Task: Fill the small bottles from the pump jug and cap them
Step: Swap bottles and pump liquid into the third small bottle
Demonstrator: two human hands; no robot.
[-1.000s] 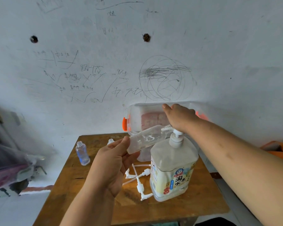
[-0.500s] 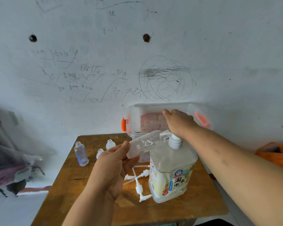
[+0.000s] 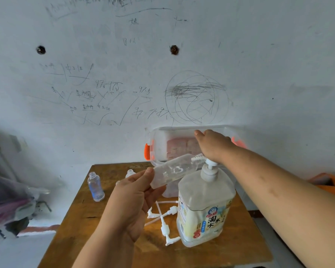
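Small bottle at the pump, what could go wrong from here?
The small bottle is tilted almost sideways, neck at the head of the pump jug: liquid may miss or run back out. The left hand holds only its base, so a press by the right hand could knock the neck aside.

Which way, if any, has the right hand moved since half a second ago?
Yes, upward: the right hand has risen from the jug collar, baring the pump stem.

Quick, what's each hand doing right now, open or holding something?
Left hand: holding the small bottle, neck at the pump spout.
Right hand: open, palm on top of the pump jug.
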